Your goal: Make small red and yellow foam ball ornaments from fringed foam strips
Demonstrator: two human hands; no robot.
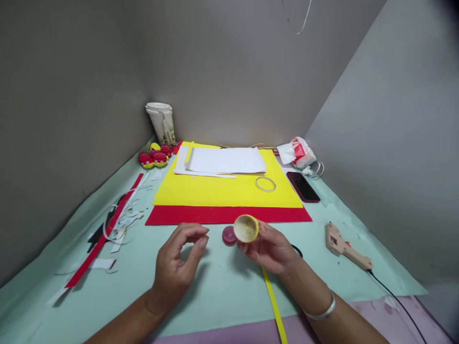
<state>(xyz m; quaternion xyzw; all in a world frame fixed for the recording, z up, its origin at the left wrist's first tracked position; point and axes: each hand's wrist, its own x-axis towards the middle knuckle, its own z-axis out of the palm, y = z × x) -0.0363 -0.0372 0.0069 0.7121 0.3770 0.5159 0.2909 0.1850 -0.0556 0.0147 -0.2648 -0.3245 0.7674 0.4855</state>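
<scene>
My right hand (269,248) holds a small yellow bowl-shaped coil of paper strip (246,228) between its fingertips, the hollow side facing me. Just left of it a small dark red disc (228,235) lies on the pale green table cover (222,286). My left hand (178,263) hovers to the left with thumb and fingers curled toward each other and nothing visible between them. A long yellow strip (274,306) runs from under my right hand toward me.
Yellow foam sheet (222,191) over a red sheet (201,215), with white papers (222,161) and a thin ring (266,184). Phone (303,187), tissue pack (297,152), glue gun (344,246) with cord at right. Paper cups (161,122), red-yellow pieces (154,157), strip scraps (114,224) at left.
</scene>
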